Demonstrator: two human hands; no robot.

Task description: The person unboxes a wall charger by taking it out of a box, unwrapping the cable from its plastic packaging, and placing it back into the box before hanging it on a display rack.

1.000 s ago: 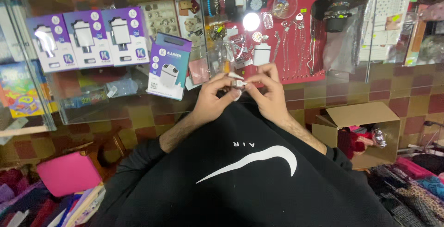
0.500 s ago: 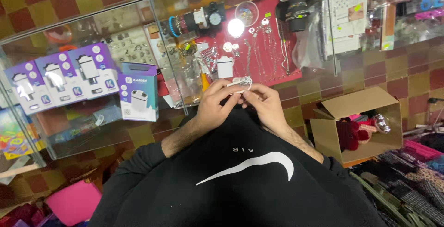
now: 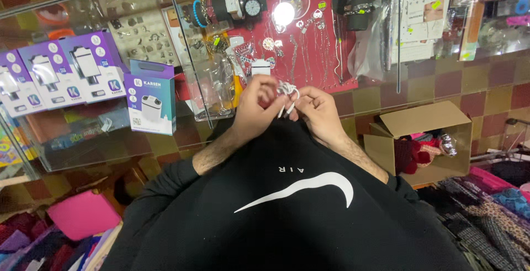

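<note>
My left hand (image 3: pixel 258 105) and my right hand (image 3: pixel 316 109) meet in front of my chest, above my black sweatshirt (image 3: pixel 287 210). Between the fingertips of both is a small coiled white cable (image 3: pixel 287 91) with white plug ends hanging down. Both hands pinch it; the left hand's fingers curl over its left side and the right hand's thumb and fingers hold its right side. Behind the hands stands a glass display counter (image 3: pixel 182 55).
Purple-and-white boxed chargers (image 3: pixel 150 95) stand in the counter at left. A red board with chains and watches (image 3: pixel 309 33) is behind the glass. An open cardboard box (image 3: pixel 419 138) sits on the floor at right, folded fabrics (image 3: pixel 491 204) beside it. A pink item (image 3: pixel 83 213) lies at lower left.
The view has shifted so the counter sits lower and further right in the frame. My hands stay together on the white cable, working it between the fingers.
</note>
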